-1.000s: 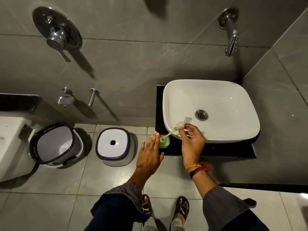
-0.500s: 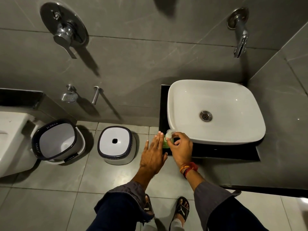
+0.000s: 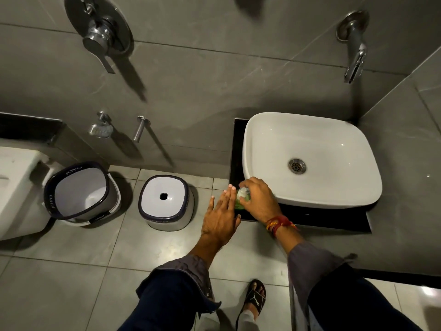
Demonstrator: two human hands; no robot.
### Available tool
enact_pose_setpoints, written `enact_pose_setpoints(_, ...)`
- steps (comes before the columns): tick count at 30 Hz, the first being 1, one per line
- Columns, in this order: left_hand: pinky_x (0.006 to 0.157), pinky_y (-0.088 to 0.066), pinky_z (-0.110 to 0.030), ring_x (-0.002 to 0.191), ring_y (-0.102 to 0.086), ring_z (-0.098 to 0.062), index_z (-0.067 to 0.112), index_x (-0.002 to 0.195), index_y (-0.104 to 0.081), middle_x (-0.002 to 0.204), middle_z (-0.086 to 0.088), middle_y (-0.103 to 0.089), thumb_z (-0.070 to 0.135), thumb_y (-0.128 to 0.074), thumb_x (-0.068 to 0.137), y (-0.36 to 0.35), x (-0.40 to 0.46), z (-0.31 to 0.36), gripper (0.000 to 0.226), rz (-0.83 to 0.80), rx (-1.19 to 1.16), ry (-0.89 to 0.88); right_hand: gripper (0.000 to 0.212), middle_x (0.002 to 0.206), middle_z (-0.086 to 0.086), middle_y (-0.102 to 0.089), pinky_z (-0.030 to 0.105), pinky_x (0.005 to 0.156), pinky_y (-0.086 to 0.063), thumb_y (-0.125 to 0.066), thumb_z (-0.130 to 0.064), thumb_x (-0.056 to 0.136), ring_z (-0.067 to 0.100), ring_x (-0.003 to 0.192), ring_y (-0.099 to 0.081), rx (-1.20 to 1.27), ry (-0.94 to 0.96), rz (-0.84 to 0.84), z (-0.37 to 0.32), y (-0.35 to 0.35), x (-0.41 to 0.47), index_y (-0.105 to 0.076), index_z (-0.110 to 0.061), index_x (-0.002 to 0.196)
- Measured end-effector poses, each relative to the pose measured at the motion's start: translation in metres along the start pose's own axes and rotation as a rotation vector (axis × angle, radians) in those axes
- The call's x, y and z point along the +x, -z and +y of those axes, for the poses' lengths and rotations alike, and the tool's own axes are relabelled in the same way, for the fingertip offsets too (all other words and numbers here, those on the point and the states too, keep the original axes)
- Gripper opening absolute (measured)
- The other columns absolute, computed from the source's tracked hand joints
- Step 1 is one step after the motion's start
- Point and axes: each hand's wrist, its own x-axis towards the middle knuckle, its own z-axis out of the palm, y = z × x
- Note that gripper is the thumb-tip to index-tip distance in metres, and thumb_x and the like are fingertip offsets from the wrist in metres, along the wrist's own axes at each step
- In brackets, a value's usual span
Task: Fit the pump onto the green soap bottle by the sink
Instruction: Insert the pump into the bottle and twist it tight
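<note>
The right hand [image 3: 259,201] is curled down over the pump [image 3: 244,192], its fingers closed around the pale pump head, which sits on top of the green soap bottle [image 3: 238,204]. Only a sliver of the green body shows between the two hands; whether the pump is fully seated cannot be told. Red and orange threads [image 3: 279,223] circle the right wrist. The left hand [image 3: 220,217] is flat, fingers straight and close together, its fingertips just beside the bottle's left side; whether they touch it is unclear. The bottle stands on the black counter [image 3: 334,223] under the right hand, at the near left corner of the white sink [image 3: 310,139] that lies just beyond and to the right of that hand. Left of the left hand, on the grey tiled floor, sit a white stool [image 3: 164,201] and, farther left, a bucket [image 3: 81,192]. Above the sink a tap [image 3: 355,48] juts from the wall.
</note>
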Motion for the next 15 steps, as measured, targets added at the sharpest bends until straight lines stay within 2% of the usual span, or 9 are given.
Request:
enact_pose_setpoints(1, 0.127, -0.010, -0.051, 0.157, -0.002, -0.023, 0.013, 0.161, 0.005, 0.170, -0.007, 0.003, 0.043, -0.043, 0.104, 0.000, 0.000, 0.000, 0.080, 0.001, 0.011, -0.002, 0.023, 0.108, 0.009, -0.066, 0.037, 0.082, -0.057, -0.071, -0.021, 0.086, 0.026, 0.100, -0.063, -0.036, -0.009, -0.011, -0.001, 0.000, 0.002, -0.069, -0.009, 0.105)
enact_pose_setpoints(3, 0.127, -0.010, -0.052, 0.157, -0.003, -0.024, 0.011, 0.160, 0.005, 0.170, -0.008, 0.003, 0.043, -0.043, 0.104, 0.000, 0.000, 0.000, 0.080, -0.001, 0.037, -0.009, 0.023, 0.101, 0.012, -0.068, 0.038, 0.075, -0.058, -0.069, -0.026, 0.087, 0.028, 0.092, -0.066, -0.093, -0.047, -0.012, -0.004, 0.000, 0.006, -0.070, -0.006, 0.098)
enact_pose_setpoints(8, 0.126, -0.008, -0.054, 0.157, 0.000, -0.025, 0.010, 0.160, 0.003, 0.170, -0.009, 0.005, 0.041, -0.043, 0.104, -0.001, 0.001, 0.001, 0.079, -0.023, 0.059, -0.010, 0.051, 0.092, 0.013, -0.071, 0.030, 0.063, -0.051, -0.062, -0.055, 0.088, 0.028, 0.087, -0.068, -0.285, -0.117, 0.062, -0.012, -0.002, 0.006, -0.071, -0.005, 0.096)
enact_pose_setpoints(10, 0.126, -0.007, -0.055, 0.157, 0.002, -0.025, 0.011, 0.160, 0.004, 0.170, -0.009, 0.006, 0.041, -0.041, 0.105, -0.001, 0.002, 0.000, 0.078, -0.031, 0.079, -0.012, 0.051, 0.107, 0.012, -0.067, 0.036, 0.075, -0.056, -0.063, -0.050, 0.086, 0.030, 0.100, -0.063, -0.219, -0.068, 0.049, -0.012, -0.002, 0.001, -0.065, -0.007, 0.112)
enact_pose_setpoints(12, 0.126, -0.007, -0.055, 0.157, 0.002, -0.026, 0.010, 0.160, 0.006, 0.170, -0.010, 0.007, 0.042, -0.041, 0.106, -0.001, 0.003, 0.000, 0.078, -0.037, 0.095, -0.008, 0.048, 0.121, 0.011, -0.061, 0.038, 0.089, -0.056, -0.066, -0.035, 0.086, 0.029, 0.112, -0.058, -0.187, 0.004, -0.038, -0.010, -0.003, -0.002, -0.057, -0.009, 0.126)
enact_pose_setpoints(15, 0.126, -0.007, -0.056, 0.157, 0.001, -0.027, 0.010, 0.160, 0.005, 0.170, -0.011, 0.008, 0.042, -0.042, 0.105, -0.002, 0.001, 0.002, 0.079, -0.040, 0.102, -0.002, 0.036, 0.120, 0.013, -0.062, 0.033, 0.087, -0.054, -0.066, -0.023, 0.089, 0.028, 0.106, -0.062, -0.234, 0.032, -0.053, -0.008, -0.006, -0.003, -0.059, -0.006, 0.120)
